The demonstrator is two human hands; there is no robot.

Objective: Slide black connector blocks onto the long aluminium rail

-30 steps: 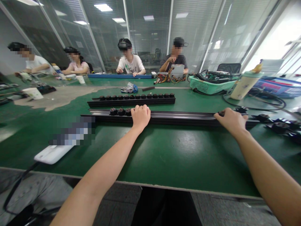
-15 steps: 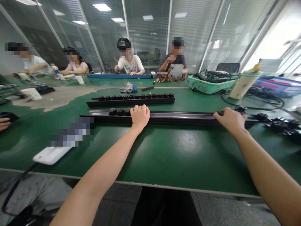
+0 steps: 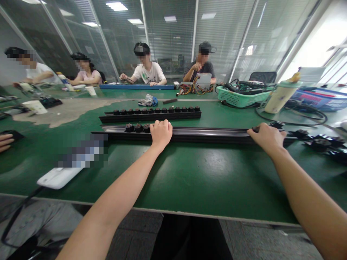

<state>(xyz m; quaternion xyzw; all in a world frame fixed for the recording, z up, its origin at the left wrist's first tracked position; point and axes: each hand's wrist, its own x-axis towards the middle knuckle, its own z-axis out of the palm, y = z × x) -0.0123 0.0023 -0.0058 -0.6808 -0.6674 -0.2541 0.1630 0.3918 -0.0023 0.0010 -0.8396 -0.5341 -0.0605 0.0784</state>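
Note:
A long black rail (image 3: 208, 134) lies across the green table (image 3: 189, 180) in front of me. My left hand (image 3: 161, 133) is closed over the rail near its middle, right beside three black round sockets (image 3: 137, 128) seated at its left end. My right hand (image 3: 267, 138) is curled over the rail's right part, fingers hiding a small black piece. A second black rail (image 3: 150, 114), filled with several sockets, lies parallel just behind. Loose black socket parts (image 3: 321, 143) lie at the right.
A white device (image 3: 58, 177) with a cable sits front left. A green basket of cables (image 3: 241, 95), a bottle (image 3: 280, 95) and a blue bin (image 3: 322, 98) stand back right. Several people work along the far side; another person's hand (image 3: 5, 141) rests at the left edge.
My hands stay on the rail almost unmoved. Another person's hand has come into view at the left edge. The far people shifted their arms slightly.

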